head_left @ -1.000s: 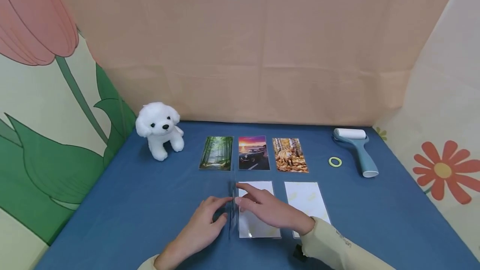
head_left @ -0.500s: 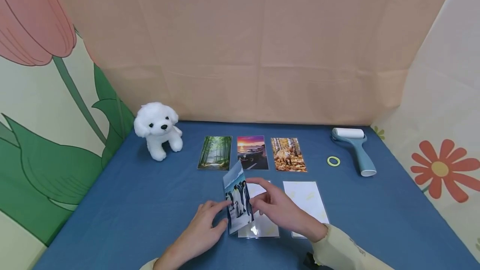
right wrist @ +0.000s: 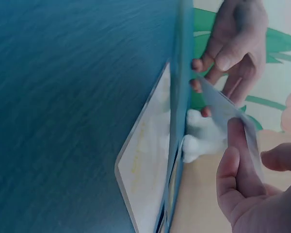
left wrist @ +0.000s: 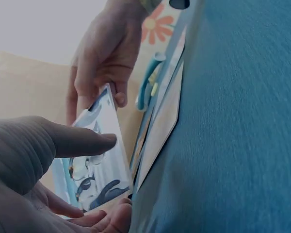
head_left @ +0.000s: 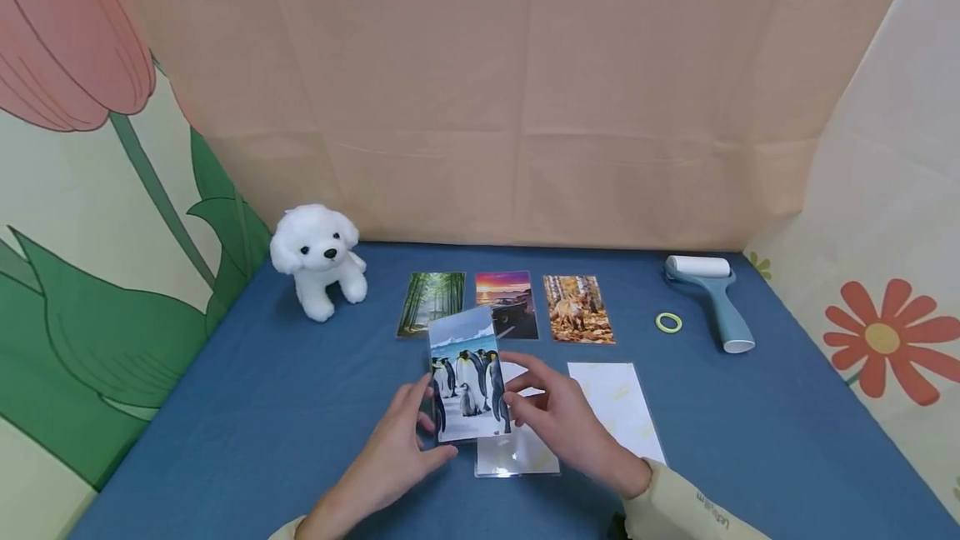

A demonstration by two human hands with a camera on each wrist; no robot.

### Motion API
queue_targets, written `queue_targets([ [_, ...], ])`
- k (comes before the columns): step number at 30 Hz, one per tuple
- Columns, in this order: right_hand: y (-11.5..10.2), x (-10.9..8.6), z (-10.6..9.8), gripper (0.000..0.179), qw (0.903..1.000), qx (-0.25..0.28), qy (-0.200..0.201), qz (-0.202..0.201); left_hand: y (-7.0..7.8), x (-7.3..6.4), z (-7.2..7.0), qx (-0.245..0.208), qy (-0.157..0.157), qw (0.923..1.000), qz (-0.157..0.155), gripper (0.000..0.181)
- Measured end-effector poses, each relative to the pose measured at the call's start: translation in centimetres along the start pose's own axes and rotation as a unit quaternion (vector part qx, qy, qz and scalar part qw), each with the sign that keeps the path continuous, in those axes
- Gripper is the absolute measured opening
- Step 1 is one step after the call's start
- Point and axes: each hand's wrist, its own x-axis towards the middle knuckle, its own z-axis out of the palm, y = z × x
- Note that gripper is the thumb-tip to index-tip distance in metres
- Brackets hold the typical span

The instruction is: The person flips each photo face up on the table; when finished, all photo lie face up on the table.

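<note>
A penguin photo point(head_left: 468, 382) with a glossy clear edge is held up off the table, its picture facing me. My right hand point(head_left: 566, 419) pinches it at the right edge, thumb in front and fingers behind in the right wrist view. Beside its left edge is my left hand point(head_left: 390, 444), fingers at that edge and thumb stretched out below it; firm contact cannot be made out. In the left wrist view the left thumb point(left wrist: 87, 142) passes in front of the picture. Beneath lies a white card point(head_left: 517, 457) in a clear sleeve, partly covered by photo and hand.
A second white card point(head_left: 615, 398) lies to the right. Behind are a forest photo point(head_left: 431, 302), a car photo point(head_left: 510, 298) and an autumn animal photo point(head_left: 579, 311). A white plush dog point(head_left: 318, 261) stands left; a yellow-green ring point(head_left: 669, 322) and blue-handled roller point(head_left: 716, 298) lie right.
The penguin photo has turned from edge-on to facing me and has risen slightly leftward off the white card. My left fingertips have shifted from its front to its left edge.
</note>
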Motion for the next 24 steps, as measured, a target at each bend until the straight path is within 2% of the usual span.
queue_targets([
  [6, 0.2, 0.0, 0.5, 0.052, 0.9975, -0.061, 0.034, -0.012, -0.2, 0.0, -0.3, -0.004, 0.02, 0.9997, 0.012, 0.104],
  [12, 0.1, 0.1, 0.7, 0.056, 0.9913, -0.123, 0.043, -0.023, -0.2, 0.1, -0.3, 0.012, 0.048, 0.9984, 0.026, 0.1],
  [16, 0.1, 0.2, 0.8, 0.061, 0.9893, -0.14, 0.035, -0.021, -0.2, 0.2, -0.4, 0.028, 0.069, 0.9966, 0.035, 0.097],
  [20, 0.2, 0.3, 0.9, 0.072, 0.9895, -0.144, 0.011, -0.014, -0.2, 0.1, -0.5, 0.035, 0.076, 0.9958, 0.037, 0.097],
  [24, 0.2, 0.3, 1.1, 0.087, 0.9875, -0.156, -0.01, -0.023, -0.2, 0.0, -0.6, 0.041, 0.079, 0.9953, 0.038, 0.097],
])
